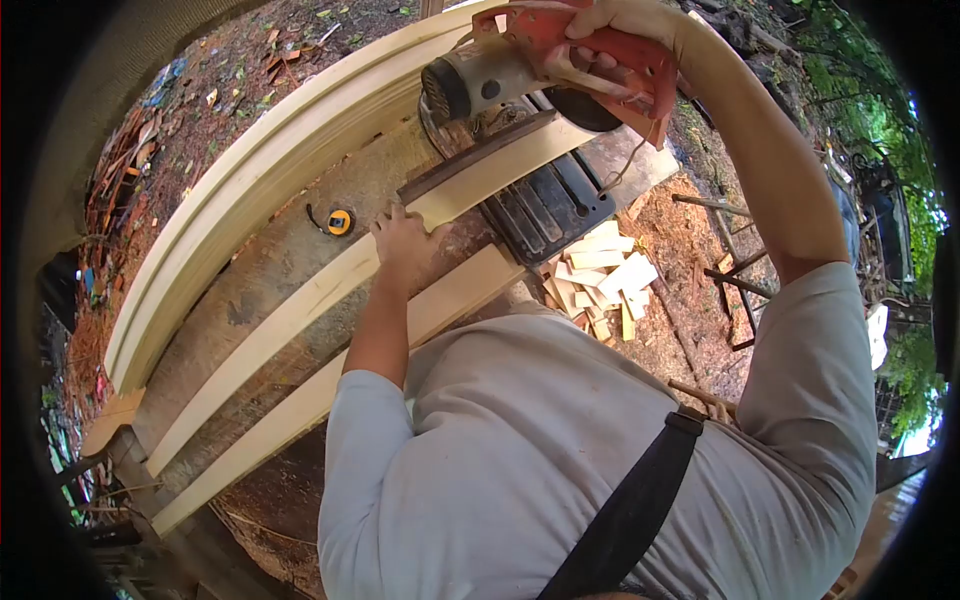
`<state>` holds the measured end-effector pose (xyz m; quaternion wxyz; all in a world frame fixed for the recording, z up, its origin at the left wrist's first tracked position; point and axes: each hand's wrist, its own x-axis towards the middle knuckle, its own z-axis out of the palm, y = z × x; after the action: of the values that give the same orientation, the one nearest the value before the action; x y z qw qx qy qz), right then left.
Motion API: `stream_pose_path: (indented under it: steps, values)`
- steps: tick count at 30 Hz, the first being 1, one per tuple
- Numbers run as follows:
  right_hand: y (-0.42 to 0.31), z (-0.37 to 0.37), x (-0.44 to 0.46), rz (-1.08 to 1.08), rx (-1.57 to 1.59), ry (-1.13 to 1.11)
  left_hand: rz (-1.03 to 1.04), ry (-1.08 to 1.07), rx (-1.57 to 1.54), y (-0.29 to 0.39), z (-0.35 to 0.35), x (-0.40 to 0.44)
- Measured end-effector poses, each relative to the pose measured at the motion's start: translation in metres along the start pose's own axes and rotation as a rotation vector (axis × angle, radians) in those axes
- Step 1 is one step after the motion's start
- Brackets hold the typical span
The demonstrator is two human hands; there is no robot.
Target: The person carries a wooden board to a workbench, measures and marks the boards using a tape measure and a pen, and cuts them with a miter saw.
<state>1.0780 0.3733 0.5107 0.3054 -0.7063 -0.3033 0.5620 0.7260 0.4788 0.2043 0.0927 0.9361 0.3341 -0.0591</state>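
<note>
Two hands in the head view. Right hand (640,22), at 1 o'clock: closed round the red handle (661,75) of a saw (492,78), fingers passed through the loop, thumb laid along the top. Left hand (405,242), near centre toward 10 o'clock: open, fingers spread, laid over a long pale plank (318,292) and touching it; cannot tell whether the fingertips curl past its far edge.

Plank position: runs from 8 o'clock up to 1 o'clock, its upper end across the black saw base (550,208) and under the saw head. Contact between blade and wood cannot be made out.

Pose: right arm raised and bent at the elbow, forearm slanting from 2 o'clock up to the handle. Left forearm reaches up toward 12 o'clock from the grey sleeve, palm down.

Around: second plank (335,385) at 8 o'clock, nearer the body; tape measure (340,222) at 10 o'clock, on the worktop (240,305); stacked boards (235,195) beyond it; heap of offcuts (598,280) at 3 o'clock.
</note>
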Motion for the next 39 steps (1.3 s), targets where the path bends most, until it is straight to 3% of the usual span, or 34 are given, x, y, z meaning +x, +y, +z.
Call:
stream_pose_path:
  steps: [1,5,7,10,20,27,29,33,36,38,39]
  values:
    - [-0.001,0.003,-0.002,-0.011,-0.035,0.090,-0.005,-0.005,-0.009,0.000,0.002,-0.001]
    - [0.006,0.012,-0.011,0.062,-0.022,0.034,-0.010,0.027,-0.008,0.000,0.002,0.000]
    - [0.014,0.054,-0.036,-0.119,-0.089,0.403,-0.021,0.007,-0.025,-0.001,0.002,0.002]
    - [0.040,0.039,-0.032,-0.135,-0.089,0.239,-0.020,-0.001,-0.055,-0.002,0.005,0.001]
    - [0.066,0.052,-0.035,-0.156,-0.075,0.343,-0.010,-0.029,-0.041,-0.001,0.001,0.005]
    - [0.062,0.045,-0.036,-0.083,-0.126,0.257,-0.027,-0.058,-0.009,0.003,-0.003,0.005]
    - [0.060,0.052,-0.040,-0.128,-0.153,0.372,-0.027,-0.042,0.011,0.004,0.000,0.007]
    - [0.062,0.056,-0.041,-0.143,-0.147,0.379,0.001,0.060,0.005,0.001,0.008,0.004]
    - [0.067,0.056,-0.039,-0.190,-0.206,0.587,-0.004,0.028,-0.008,0.003,0.004,0.004]
    - [0.070,0.044,-0.032,-0.154,-0.099,0.319,0.013,0.063,0.010,0.000,0.011,0.005]
    - [0.072,0.040,-0.031,-0.155,-0.093,0.321,0.023,0.100,0.025,-0.001,0.013,0.006]
